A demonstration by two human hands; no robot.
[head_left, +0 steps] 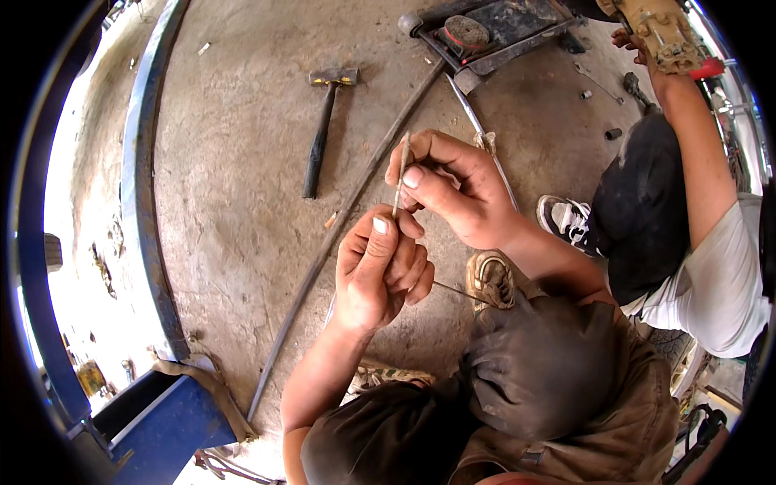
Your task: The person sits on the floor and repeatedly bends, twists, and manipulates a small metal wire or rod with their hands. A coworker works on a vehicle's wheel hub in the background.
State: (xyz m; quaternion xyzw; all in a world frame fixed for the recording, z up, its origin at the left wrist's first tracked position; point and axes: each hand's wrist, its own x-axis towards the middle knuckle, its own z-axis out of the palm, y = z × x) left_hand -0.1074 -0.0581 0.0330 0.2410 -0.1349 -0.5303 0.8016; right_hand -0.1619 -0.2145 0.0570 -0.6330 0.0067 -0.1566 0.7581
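Between my two hands runs a thin greyish rod [405,153], nearly upright, its exact kind unclear. My right hand [469,190] pinches its upper part between thumb and fingers, and the tip sticks out above. Just below, my left hand [376,271] grips the lower end, thumb pressed against curled fingers. A thin dark wire-like length [458,291] comes out from behind the left fingers toward my shoe [490,279]. Whether it is one piece with the rod is hidden by the hand.
A hammer [324,133] lies on the concrete floor, left of a long metal bar [323,250]. Beyond are a dark tray [517,32] and a shiny rod [467,105]. At right, another person's arm [699,153] reaches toward a tan metal part [667,36]. Blue metalwork [174,424] stands at left.
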